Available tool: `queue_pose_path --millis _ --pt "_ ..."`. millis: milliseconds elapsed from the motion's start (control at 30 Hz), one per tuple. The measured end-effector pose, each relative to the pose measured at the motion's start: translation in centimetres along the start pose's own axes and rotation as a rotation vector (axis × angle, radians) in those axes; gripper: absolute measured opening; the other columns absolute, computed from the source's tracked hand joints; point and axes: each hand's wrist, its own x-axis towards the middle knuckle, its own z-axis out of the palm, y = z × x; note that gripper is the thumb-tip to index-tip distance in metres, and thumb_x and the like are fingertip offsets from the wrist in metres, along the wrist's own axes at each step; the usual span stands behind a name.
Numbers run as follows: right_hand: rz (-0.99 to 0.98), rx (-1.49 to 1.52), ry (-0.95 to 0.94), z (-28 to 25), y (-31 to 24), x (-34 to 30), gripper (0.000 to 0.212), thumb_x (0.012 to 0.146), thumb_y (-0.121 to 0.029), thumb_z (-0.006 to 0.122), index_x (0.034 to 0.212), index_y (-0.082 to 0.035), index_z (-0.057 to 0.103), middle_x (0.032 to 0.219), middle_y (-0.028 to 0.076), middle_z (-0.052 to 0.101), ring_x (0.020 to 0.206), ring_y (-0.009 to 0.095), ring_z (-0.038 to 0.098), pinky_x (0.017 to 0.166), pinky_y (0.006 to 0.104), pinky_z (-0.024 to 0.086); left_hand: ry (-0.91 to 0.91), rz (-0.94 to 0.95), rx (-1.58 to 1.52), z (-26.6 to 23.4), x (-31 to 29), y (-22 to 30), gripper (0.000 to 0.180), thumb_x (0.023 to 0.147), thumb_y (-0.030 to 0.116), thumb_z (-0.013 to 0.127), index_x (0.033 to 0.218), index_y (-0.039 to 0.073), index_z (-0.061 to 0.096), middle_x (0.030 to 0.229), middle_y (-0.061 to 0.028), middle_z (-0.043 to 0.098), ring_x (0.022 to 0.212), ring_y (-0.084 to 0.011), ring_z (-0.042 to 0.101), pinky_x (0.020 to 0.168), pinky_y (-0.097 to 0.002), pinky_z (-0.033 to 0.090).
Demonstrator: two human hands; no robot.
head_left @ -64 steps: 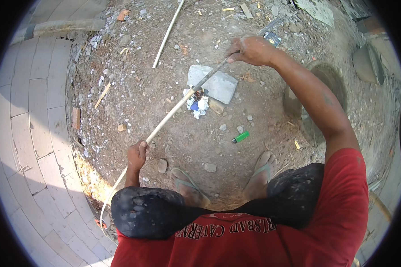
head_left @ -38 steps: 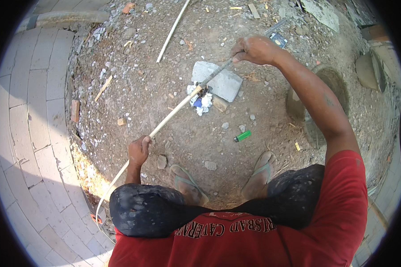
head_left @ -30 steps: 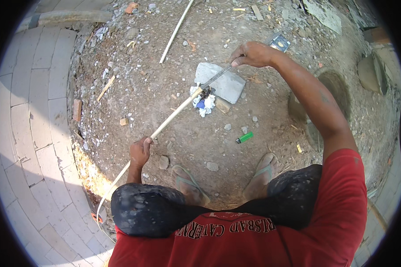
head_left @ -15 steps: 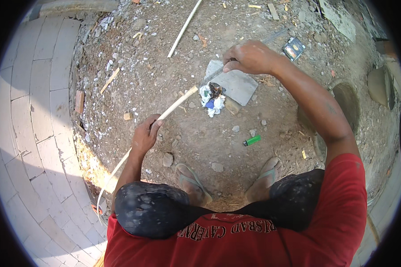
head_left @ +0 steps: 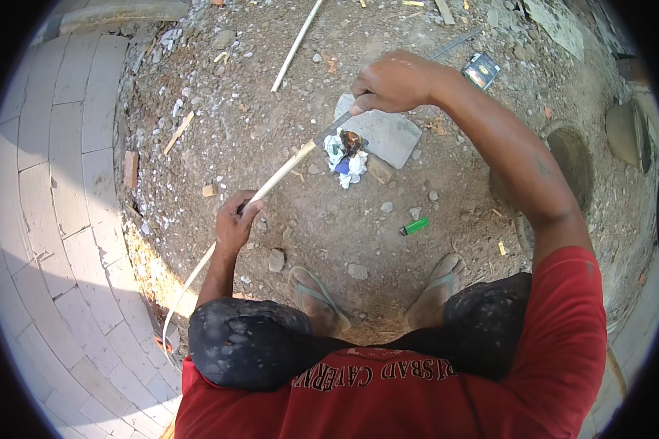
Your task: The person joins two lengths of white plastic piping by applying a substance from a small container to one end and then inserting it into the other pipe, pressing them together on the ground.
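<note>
Cream pipe [head_left: 284,173], grey rod [head_left: 332,129], green lighter [head_left: 415,226], white-speckled black trousers [head_left: 252,344]

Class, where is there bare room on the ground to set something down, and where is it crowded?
Mostly bare soil lies between the left hand, crumpled litter and green lighter, and between the grey slab and right forearm. Crowded: where litter, slab and a small block cluster.

Right hand [head_left: 392,82]: shifted left, over the slab's [head_left: 399,139] far edge
Left hand [head_left: 236,221]: farther forward
Tube [head_left: 287,168]: end off the paper [head_left: 356,167] — now just left of it
Rod [head_left: 332,127]: shorter stretch bare
Pack [head_left: 481,71]: uncovered — fully visible
</note>
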Motion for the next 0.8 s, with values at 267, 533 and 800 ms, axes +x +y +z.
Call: queue_pose_path --millis 267,533,800 --pt "0.086 0.092 0.004 -2.2 4.1 0.9 0.036 0.088 -0.044 0.074 0.098 -0.009 0.077 0.086 0.014 0.074 0.083 0.031 0.07 0.076 0.0442 0.053 0.1 -0.1 0.085 -3.2 -1.7 0.4 0.024 0.097 0.025 0.073 0.108 0.004 0.07 0.083 -0.0013 0.064 0.074 -0.0094 0.055 0.065 -0.0264 0.045" --pt "0.427 -0.381 0.503 6.4 16.3 9.6 0.023 0.094 -0.023 0.064 0.113 -0.012 0.072 0.11 0.012 0.073 0.104 0.03 0.071 0.087 0.0451 0.057 0.156 0.063 0.1 -9.4 -1.8 2.4 0.031 0.102 0.026 0.065 0.122 0.003 0.067 0.088 -0.0045 0.069 0.076 -0.0141 0.06 0.07 -0.0294 0.048" --pt "0.09 -0.451 0.35 12.9 6.3 28.5 0.04 0.102 -0.018 0.047 0.14 -0.021 0.059 0.143 0.002 0.061 0.132 0.024 0.058 0.116 0.0438 0.037 0.162 -0.014 0.125 -10.6 -2.6 4.0 0.028 0.1 0.027 0.067 0.116 0.005 0.071 0.096 -0.0099 0.071 0.076 -0.019 0.063 0.071 -0.03 0.05"
